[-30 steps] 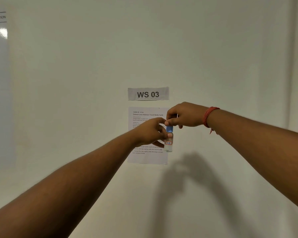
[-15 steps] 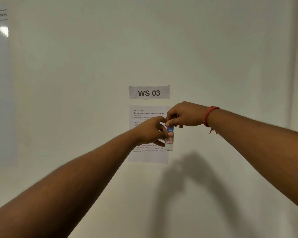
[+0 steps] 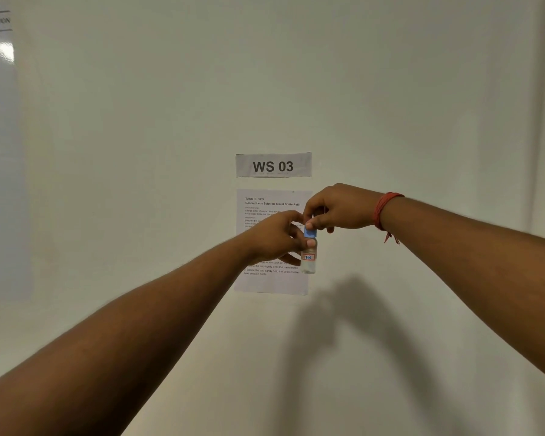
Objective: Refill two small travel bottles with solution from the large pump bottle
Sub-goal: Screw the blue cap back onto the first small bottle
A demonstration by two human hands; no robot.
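Left hand [image 3: 274, 237] grips a small clear travel bottle [image 3: 309, 258] upright; right hand [image 3: 337, 209] pinches its blue cap [image 3: 310, 233], apparently seated on the neck.

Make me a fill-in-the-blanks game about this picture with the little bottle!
1. The right hand pinches the bottle's ____ cap.
2. The left hand holds the small clear travel bottle, whose label reads ____.
3. The sign above the instruction sheet says WS ____.
4. The right wrist wears a ____ thread bracelet.

Missing words: blue; 7B; 03; red
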